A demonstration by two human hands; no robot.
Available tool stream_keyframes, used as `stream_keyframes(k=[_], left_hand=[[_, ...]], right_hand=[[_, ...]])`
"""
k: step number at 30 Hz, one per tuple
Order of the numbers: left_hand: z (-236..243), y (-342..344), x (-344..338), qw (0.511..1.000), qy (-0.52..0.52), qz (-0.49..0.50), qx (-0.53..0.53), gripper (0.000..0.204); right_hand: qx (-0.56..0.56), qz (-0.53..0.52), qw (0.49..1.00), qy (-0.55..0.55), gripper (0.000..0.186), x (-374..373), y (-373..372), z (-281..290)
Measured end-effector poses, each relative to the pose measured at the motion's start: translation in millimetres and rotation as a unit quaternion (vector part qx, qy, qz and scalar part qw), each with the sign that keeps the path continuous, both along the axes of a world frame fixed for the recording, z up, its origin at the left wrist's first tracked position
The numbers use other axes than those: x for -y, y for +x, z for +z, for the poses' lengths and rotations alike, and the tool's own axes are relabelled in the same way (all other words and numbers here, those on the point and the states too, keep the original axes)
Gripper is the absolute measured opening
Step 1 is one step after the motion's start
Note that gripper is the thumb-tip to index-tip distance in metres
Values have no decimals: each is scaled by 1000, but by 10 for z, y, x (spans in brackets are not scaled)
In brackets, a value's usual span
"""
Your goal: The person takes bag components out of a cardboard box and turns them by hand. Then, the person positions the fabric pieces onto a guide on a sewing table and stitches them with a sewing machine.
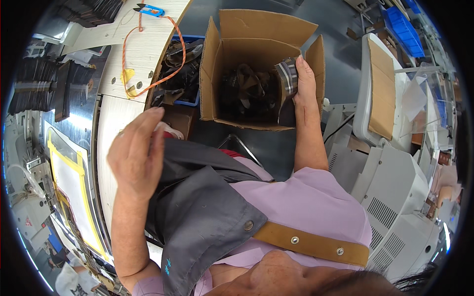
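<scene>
Gripping a striped piece (288,74) over the cardboard box (224,54), right hand (305,79).

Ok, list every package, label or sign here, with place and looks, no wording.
Cardboard box: open, brown, on the floor ahead, dark pieces inside; right hand at its right wall.
Blue bin: left of the box, under the table edge.
No labels, signs or screens can be made out.
</scene>
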State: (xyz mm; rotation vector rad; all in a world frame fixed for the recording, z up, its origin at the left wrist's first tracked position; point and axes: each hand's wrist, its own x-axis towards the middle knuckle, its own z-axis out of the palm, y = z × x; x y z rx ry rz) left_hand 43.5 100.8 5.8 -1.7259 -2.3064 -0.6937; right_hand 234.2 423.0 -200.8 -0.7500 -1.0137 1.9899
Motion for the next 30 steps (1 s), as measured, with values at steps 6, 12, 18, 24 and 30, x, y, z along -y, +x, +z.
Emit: stream_keyframes(k=[6, 12, 18, 24, 30], left_hand=[[-98, -306, 137, 997, -22, -12, -69, 40], [-174, -394, 69, 995, -98, -14, -15, 45], [-194, -437, -21, 988, -152, 14, -11, 59], [-188, -458, -2, 976, -215, 35, -29, 70], [-227, -498, -2, 971, -238, 20, -25, 69]], right_hand=[[104, -18, 993, 44, 24, -152, 14, -755], [180, 26, 983, 36, 27, -290, -95, -1225], [298, -61, 946, 111, 25, -558, -312, -2067], [331, -50, 934, 127, 18, -645, -696, -2485], [216, -56, 973, 65, 17, -392, -1083, -2543]])
